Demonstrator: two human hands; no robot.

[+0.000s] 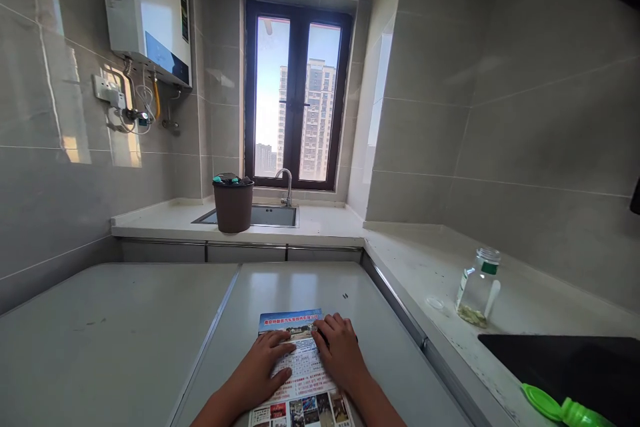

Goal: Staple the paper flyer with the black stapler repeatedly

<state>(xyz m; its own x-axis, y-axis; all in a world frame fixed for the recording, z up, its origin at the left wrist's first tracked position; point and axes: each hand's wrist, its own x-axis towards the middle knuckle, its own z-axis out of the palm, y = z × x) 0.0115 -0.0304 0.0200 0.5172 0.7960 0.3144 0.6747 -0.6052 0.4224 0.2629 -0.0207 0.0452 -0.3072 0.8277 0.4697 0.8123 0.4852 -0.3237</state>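
A printed leaflet (303,365) with a blue top, red lettering and small photos lies on the pale grey tabletop (400,380) in front of me. My left hand (267,363) rests on its left side, palm down with the fingers apart. Across the leaflet's right edge lies my right hand (341,350), its fingers slightly bent and pointing away from me. Both hands press on the paper rather than grip it. Part of the leaflet is hidden under them, and its near end runs out of the picture.
A brown bucket (233,207) stands by the sink (274,215) under the window. On the right counter (400,247) are a glass jar (477,290), a clear lid (435,303), a black cooktop (565,363) and a green bottle (580,413). A water heater (150,20) hangs at left.
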